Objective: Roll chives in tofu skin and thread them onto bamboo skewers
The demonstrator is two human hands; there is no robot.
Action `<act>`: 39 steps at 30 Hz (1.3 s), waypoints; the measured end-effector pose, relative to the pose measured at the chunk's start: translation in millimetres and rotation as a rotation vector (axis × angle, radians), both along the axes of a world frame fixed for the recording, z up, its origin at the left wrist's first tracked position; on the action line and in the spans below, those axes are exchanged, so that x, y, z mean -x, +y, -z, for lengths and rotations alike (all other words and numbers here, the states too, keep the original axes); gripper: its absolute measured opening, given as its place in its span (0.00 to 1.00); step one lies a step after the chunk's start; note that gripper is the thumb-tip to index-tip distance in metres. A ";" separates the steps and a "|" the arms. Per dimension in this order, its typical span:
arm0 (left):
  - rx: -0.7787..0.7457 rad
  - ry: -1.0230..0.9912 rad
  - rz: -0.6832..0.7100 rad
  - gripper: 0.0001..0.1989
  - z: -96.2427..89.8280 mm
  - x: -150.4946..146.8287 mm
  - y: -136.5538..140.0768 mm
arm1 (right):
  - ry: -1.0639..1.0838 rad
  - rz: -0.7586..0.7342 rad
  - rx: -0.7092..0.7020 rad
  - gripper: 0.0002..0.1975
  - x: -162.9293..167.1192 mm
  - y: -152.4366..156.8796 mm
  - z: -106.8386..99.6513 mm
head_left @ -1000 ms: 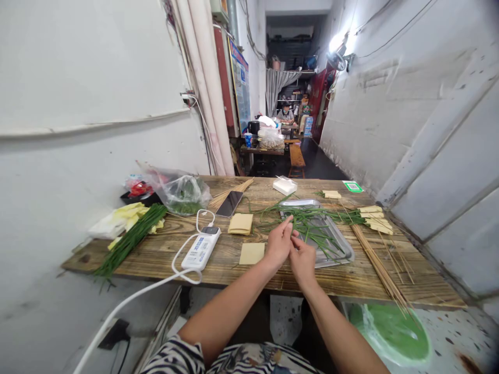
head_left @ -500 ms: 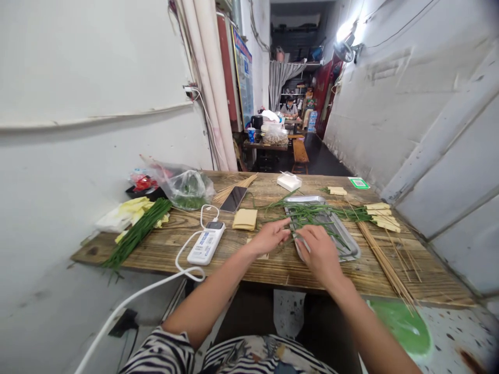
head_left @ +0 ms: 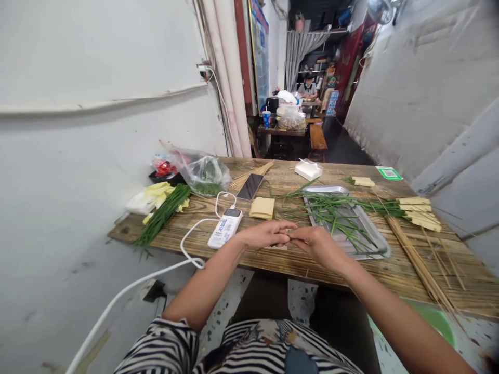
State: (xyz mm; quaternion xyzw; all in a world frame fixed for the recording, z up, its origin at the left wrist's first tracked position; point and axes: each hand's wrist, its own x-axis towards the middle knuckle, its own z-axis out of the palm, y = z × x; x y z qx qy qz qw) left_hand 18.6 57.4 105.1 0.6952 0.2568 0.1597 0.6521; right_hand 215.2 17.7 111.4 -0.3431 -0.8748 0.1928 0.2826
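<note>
My left hand (head_left: 267, 235) and my right hand (head_left: 319, 245) meet over the front of the wooden table, fingertips pinched together. Between them is a little dark green, which looks like chives; most of it is hidden by the fingers. Under the hands, a pale yellow tofu sheet (head_left: 278, 248) shows in part. Just behind my left hand lies a stack of square tofu sheets (head_left: 262, 208). To the right of my right hand is a metal tray (head_left: 380, 248) with loose chives (head_left: 331, 208) strewn in it and over its left rim.
Skewered tofu rolls (head_left: 419, 210) and long bamboo skewers (head_left: 417, 265) lie at the right. Left are a white power bank (head_left: 225, 228) with a cable, a phone (head_left: 250, 187), a chive bundle (head_left: 166, 214) and a plastic bag (head_left: 206, 174). A person (head_left: 307, 88) sits far back.
Both hands have come together, and my right hand has drawn away from the tray's chives to the table in front of the tofu stack. The view has shifted, moving the table leftward and down.
</note>
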 end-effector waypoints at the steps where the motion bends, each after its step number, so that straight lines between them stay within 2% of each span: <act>1: -0.002 0.005 -0.033 0.24 1.8 3.2 1.2 | 0.028 -0.010 -0.006 0.11 3.0 4.7 3.8; 4: -0.065 0.042 -0.241 0.16 13.8 11.4 3.7 | 0.089 -0.009 -0.032 0.12 12.6 19.7 22.8; 7: -0.254 0.084 -0.486 0.09 33.0 20.2 3.5 | 0.123 0.049 -0.061 0.12 20.7 30.7 49.5; 10: -0.421 0.086 -0.571 0.05 52.7 29.2 1.1 | 0.099 0.091 -0.121 0.13 24.7 34.0 73.8; 13: -0.557 0.058 -0.524 0.06 68.7 34.4 -1.2 | 0.026 0.080 -0.244 0.14 24.7 31.0 87.6; 16: -0.765 0.044 -0.428 0.09 80.8 35.3 -1.9 | -0.069 0.057 -0.358 0.14 22.7 26.3 90.7; 19: -0.942 0.023 -0.347 0.11 88.2 34.7 -2.0 | -0.154 0.030 -0.359 0.15 20.7 23.2 89.5; 23: -1.080 0.073 -0.295 0.12 88.8 34.5 -2.5 | -0.246 -0.023 -0.311 0.15 18.2 22.7 90.2; 28: -1.066 0.135 -0.239 0.14 85.8 35.9 -2.6 | -0.348 -0.037 -0.294 0.14 15.6 21.0 90.9; 32: -1.075 0.131 -0.214 0.14 87.3 37.2 -3.4 | -0.445 -0.008 -0.329 0.11 19.0 17.7 85.4; 36: -1.092 0.244 -0.211 0.16 84.8 37.0 -5.5 | -0.528 -0.042 -0.373 0.09 26.0 15.6 80.4; 39: -1.125 0.282 -0.150 0.16 80.8 38.8 -6.8 | -0.563 -0.070 -0.404 0.08 28.3 15.7 80.8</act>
